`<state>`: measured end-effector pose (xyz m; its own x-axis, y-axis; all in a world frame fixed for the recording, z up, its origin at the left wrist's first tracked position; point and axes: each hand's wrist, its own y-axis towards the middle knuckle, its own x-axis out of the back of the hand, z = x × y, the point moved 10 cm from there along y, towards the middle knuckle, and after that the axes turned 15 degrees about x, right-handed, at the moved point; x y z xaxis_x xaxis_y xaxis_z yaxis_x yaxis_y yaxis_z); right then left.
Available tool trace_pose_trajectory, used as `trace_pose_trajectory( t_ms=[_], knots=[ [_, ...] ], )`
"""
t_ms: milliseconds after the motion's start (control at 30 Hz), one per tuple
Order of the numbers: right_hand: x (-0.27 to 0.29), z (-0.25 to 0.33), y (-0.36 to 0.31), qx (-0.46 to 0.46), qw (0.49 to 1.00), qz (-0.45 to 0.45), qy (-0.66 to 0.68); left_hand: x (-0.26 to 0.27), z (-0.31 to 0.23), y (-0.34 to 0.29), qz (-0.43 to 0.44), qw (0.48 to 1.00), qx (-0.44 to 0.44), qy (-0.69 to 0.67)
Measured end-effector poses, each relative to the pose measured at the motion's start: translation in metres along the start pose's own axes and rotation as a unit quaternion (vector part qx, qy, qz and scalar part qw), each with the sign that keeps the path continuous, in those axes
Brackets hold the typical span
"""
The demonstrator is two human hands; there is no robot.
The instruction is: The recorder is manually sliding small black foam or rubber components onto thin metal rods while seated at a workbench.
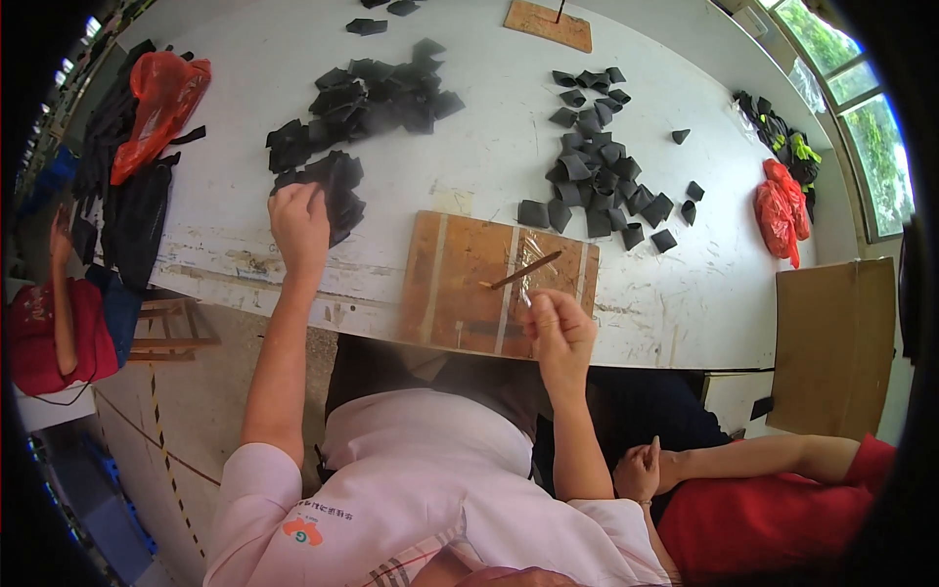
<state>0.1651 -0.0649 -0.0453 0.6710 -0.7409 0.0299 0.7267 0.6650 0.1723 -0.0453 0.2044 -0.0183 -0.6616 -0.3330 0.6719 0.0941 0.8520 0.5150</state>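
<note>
My left hand (298, 223) is at the near end of a loose pile of flat black fabric pieces (372, 98), its fingers bent and pinching the edge of one black fabric piece (337, 186). My right hand (562, 338) is closed in a pinch over the right part of a wooden board (460, 274); whatever its fingertips hold is too small to name. Just beyond those fingertips a thin dark stick (528, 269) rises at a slant from the board. Pale strips of tape cross the board, which lies at the table's near edge.
Folded black pieces (597, 176) lie scattered right of the board. A second board (548, 24) with an upright stick stands at the far side. Red plastic bags (161, 103) and black cloth lie at the left. A cardboard box (831, 342) and a red-clad person (773, 509) are at right.
</note>
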Motion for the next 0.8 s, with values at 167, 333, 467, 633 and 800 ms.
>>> trace_pose_trajectory(
  t_ms=[167,333,467,633,800],
  knots=[
    [-0.056,-0.011,-0.018,0.025,0.978,0.178,-0.104,-0.034,-0.012,-0.023,0.130,0.980,0.073,-0.132],
    [-0.071,-0.016,-0.013,-0.014,0.986,0.158,-0.055,-0.061,-0.019,-0.087,0.349,0.718,0.374,-0.471],
    [-0.075,-0.008,-0.005,0.002,0.996,0.023,0.091,-0.047,-0.065,-0.141,0.401,0.546,0.489,-0.548],
    [-0.067,-0.036,-0.004,-0.050,0.986,-0.047,0.149,-0.053,-0.056,-0.145,0.379,0.590,0.452,-0.551],
    [-0.074,-0.038,-0.003,-0.084,0.988,0.020,0.130,-0.047,-0.017,-0.092,0.226,0.944,0.135,-0.198]
  ],
)
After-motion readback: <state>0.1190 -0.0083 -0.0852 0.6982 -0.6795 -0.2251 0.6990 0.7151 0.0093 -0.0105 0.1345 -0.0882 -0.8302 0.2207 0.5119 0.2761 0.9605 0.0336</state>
